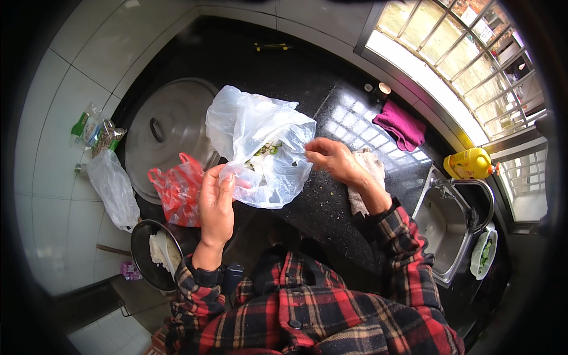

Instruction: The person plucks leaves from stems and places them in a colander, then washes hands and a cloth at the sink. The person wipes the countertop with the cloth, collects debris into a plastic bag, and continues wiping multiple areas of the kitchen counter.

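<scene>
My left hand (216,202) pinches the lower left edge of a translucent plastic bag (253,118), which is spread open above the dark counter. Small green pieces (269,148) show inside it. My right hand (336,161) is at the bag's right edge, its fingers loosely bent and apart, with nothing visible held. A crumpled red plastic bag (174,188) lies just left of my left hand, beside a large round metal lid (155,148) with a dark handle. A pale cloth (373,168) lies partly behind my right hand.
The counter (307,71) runs under a barred window. At right are a sink (438,236), faucet, yellow jug (467,163), white basket (483,254) of greens and purple cloth (399,124). At left, a pan (144,254) with pale contents sits near hanging plastic bags (112,186).
</scene>
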Motion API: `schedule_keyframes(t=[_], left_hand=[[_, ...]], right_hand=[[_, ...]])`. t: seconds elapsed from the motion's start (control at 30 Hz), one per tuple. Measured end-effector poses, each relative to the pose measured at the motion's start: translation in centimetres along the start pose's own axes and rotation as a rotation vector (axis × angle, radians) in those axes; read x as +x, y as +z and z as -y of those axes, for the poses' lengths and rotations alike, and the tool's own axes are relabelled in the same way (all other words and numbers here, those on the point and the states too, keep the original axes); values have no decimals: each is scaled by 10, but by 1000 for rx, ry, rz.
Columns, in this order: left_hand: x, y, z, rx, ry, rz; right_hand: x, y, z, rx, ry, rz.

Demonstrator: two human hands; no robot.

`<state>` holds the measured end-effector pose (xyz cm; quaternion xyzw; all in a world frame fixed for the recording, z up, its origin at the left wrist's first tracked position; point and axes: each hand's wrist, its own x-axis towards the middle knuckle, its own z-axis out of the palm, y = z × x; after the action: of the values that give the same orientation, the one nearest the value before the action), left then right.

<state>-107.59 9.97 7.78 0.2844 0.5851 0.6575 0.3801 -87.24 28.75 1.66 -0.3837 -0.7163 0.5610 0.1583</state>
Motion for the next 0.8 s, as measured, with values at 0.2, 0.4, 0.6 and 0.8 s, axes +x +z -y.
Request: schedule_keyframes(t=[0.2,0.4,0.6,0.8], left_hand=[[-1,-1,-1,-32,20,13],[2,-3,0,-32,5,13],[2,-3,-1,-16,9,4],[6,-1,-1,5,0,34]], right_hand=[[-16,-10,-29,-635,87,71],[-60,18,-93,-962,109,156],[-37,8,-53,-770,194,142],[-11,-12,-6,-76,-108,-96]])
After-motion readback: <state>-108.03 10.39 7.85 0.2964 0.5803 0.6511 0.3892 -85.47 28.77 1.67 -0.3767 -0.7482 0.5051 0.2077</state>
